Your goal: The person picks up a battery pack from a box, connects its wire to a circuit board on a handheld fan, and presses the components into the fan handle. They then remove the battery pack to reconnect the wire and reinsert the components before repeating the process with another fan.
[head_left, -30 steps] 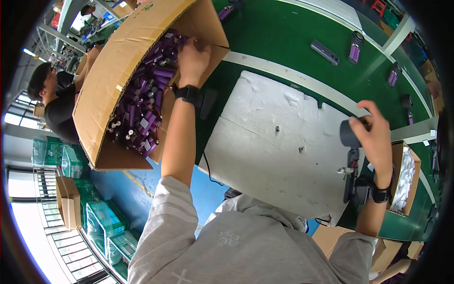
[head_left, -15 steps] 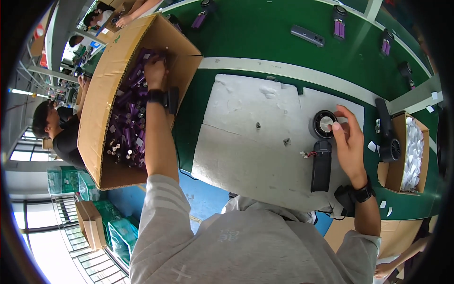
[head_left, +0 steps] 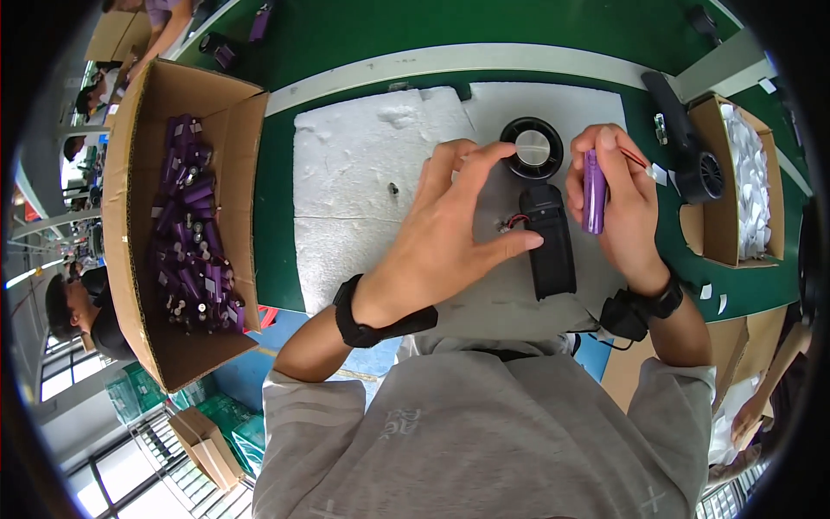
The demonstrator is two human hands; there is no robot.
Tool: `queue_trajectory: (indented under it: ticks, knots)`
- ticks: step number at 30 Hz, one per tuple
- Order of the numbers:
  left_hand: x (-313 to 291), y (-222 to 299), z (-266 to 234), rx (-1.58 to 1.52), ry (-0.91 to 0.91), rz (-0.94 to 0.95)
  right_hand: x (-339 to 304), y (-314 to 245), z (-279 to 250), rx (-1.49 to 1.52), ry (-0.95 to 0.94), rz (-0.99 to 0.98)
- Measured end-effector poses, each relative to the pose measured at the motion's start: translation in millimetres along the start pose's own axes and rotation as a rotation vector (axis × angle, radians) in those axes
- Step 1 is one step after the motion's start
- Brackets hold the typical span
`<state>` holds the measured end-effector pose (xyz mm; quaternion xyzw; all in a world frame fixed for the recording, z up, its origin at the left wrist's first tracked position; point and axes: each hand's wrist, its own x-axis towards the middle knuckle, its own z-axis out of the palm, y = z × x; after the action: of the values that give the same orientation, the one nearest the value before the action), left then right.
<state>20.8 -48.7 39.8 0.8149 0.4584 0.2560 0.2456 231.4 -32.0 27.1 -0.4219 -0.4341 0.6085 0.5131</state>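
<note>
A purple cylindrical battery (head_left: 594, 192) is pinched in my right hand (head_left: 629, 216), red wires trailing from its top. My left hand (head_left: 437, 238) holds nothing; its thumb and index finger are spread beside a black handheld fan. The round fan head (head_left: 533, 148) has a silver disc in its middle, and my left index fingertip is close to its rim. Below it lies the black handle (head_left: 553, 259), with my left thumb tip at its side. Short red and dark wires (head_left: 513, 222) stick out left of the handle. Whether the left fingertips touch the fan I cannot tell.
White foam (head_left: 337, 173) covers the bench under the fan. A cardboard box (head_left: 238, 138) of purple batteries stands left. Right are another black fan (head_left: 699, 177) and a small box (head_left: 713, 138) of white pieces. Other people work around the bench.
My left hand has come out of the battery box to the fan. A purple battery is now in my right hand, which has moved off the fan head. The view has shifted.
</note>
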Motion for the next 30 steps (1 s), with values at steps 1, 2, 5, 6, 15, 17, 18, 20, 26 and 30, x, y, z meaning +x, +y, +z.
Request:
queue_trajectory:
  ticks: [1, 2, 5, 6, 15, 17, 18, 20, 26, 30]
  knots:
    - [2, -2, 6, -0.009, -0.014, 0.004, 3, 0, -6, -0.049, -0.020, 0.050]
    - [4, -2, 12, -0.109, -0.056, -0.061, 4, 0, -9, -0.048, -0.009, 0.057]
    - [11, -6, 20, -0.310, -0.148, -0.200, 5, 1, -17, -0.654, -0.144, -0.012]
    - [16, -7, 19, -0.361, -0.161, -0.215, 4, 3, -16, -0.653, -0.139, 0.000]
    - [26, -47, 22, -0.750, -0.104, -0.174, 10, 19, -9, -0.618, 0.034, -0.322]
    - [23, -55, 21, -0.802, -0.087, -0.159, 11, 19, -13, -0.813, -0.028, -0.526]
    - [22, -59, 19, -0.737, -0.145, -0.128, 12, 19, -12, -0.818, -0.033, -0.517]
    - [22, -63, 14, -0.599, -0.253, -0.068, 9, 17, -3, -0.873, -0.120, -0.498]
    - [25, -50, 14, -0.465, -0.109, 0.115, 4, 19, 4, -0.956, -0.164, -0.496]
    - [23, -50, 17, -0.428, -0.026, 0.185, -1, 14, 6, -0.944, -0.177, -0.434]
